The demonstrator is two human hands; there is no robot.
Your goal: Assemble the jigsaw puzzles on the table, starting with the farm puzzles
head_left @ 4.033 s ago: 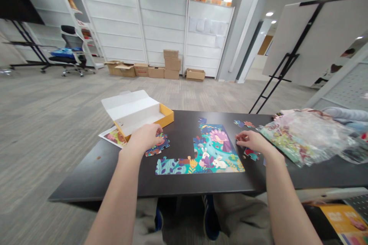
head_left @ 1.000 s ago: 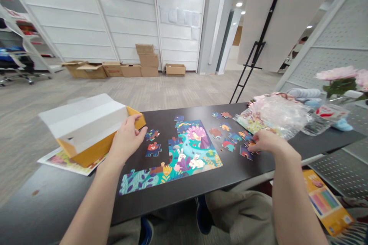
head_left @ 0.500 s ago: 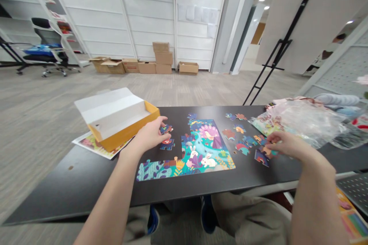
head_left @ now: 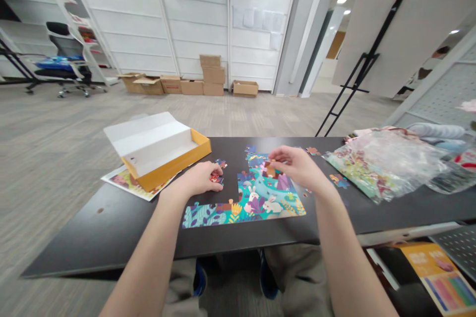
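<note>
A partly joined jigsaw puzzle [head_left: 266, 198] with rabbits and a peacock lies on the black table. My right hand [head_left: 292, 163] pinches a brown puzzle piece [head_left: 270, 169] above the peacock area. Left of the joined part, my left hand [head_left: 203, 177] has its fingers closed on a red and blue piece [head_left: 215, 178] at the table surface. Just behind it rests a loose piece [head_left: 221, 163]. More loose pieces [head_left: 339, 180] lie right of my right wrist, and a brown one [head_left: 313, 151] is near the far edge. My right hand and forearm hide other pieces.
An open yellow box [head_left: 169, 166] stands on a picture sheet [head_left: 126, 184] at the left. Clear plastic packaging [head_left: 386, 158] covers the table's right side. Beyond the black table [head_left: 122, 230] are cardboard boxes [head_left: 191, 87] and a board on an easel [head_left: 357, 77].
My right hand has moved left from the loose pieces to above the puzzle, now with a brown piece. My left hand has closed on a piece and shifted slightly down.
</note>
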